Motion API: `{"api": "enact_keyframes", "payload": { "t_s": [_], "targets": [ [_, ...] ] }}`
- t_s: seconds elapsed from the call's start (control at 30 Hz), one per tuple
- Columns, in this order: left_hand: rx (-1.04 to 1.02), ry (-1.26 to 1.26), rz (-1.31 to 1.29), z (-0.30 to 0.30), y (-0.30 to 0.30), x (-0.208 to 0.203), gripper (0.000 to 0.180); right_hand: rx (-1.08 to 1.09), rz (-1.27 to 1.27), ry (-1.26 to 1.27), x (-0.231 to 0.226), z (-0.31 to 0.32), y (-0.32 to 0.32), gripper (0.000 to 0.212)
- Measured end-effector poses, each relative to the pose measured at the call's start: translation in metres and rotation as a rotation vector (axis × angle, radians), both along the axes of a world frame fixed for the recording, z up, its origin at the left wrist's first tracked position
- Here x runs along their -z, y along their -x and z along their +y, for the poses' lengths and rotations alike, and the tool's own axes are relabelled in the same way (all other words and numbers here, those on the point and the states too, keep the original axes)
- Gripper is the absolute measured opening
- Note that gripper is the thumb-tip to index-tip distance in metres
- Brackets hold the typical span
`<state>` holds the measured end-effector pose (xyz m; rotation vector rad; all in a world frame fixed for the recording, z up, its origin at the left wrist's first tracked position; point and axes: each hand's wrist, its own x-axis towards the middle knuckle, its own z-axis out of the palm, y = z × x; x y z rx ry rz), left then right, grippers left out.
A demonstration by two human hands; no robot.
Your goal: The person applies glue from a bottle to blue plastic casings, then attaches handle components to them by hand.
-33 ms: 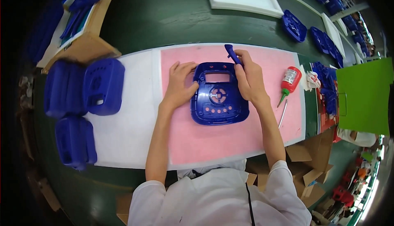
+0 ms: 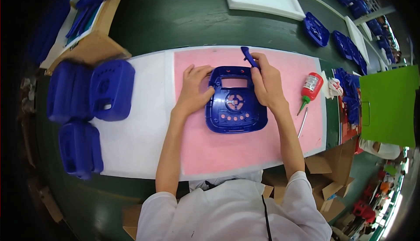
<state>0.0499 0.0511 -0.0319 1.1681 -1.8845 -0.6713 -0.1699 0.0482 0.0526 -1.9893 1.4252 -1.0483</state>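
A blue plastic housing (image 2: 236, 124), its hollow inner side up, lies on the pink sheet in front of me. It has a rectangular window, a round grille and a row of small holes. My left hand (image 2: 195, 87) grips its left rim, thumb over the edge and fingers beyond. My right hand (image 2: 267, 81) is closed on a slim, curved blue plastic piece (image 2: 247, 55) at the housing's upper right corner. One end of that piece sticks up past the fingers; the other is hidden by the hand.
To the right lie a red bottle with a green nozzle (image 2: 310, 87), a thin metal rod (image 2: 302, 123) and a pile of small blue parts (image 2: 348, 94). Several blue housings (image 2: 111, 90) stand at left. Beyond are a white tray (image 2: 262, 0) and a wooden box (image 2: 94, 48).
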Motion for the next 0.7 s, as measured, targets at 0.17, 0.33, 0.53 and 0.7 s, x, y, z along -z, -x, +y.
{"api": "enact_keyframes", "payload": {
  "t_s": [0.17,0.33,0.53,0.7],
  "targets": [
    [0.018,-0.043,0.09,0.003,-0.002,-0.006,0.065,-0.103,0.375,0.279,0.009,-0.016,0.0,0.03],
    [0.041,-0.118,0.183,0.0,-0.003,-0.003,0.069,-0.238,0.333,0.259,0.037,-0.02,-0.007,0.033],
    [-0.005,-0.122,0.251,-0.003,0.0,-0.001,0.063,-0.254,0.347,0.241,0.048,-0.017,-0.01,0.034],
    [-0.013,-0.148,0.271,-0.008,0.003,-0.005,0.039,-0.249,0.33,0.299,0.053,-0.017,-0.014,0.034]
  ]
}}
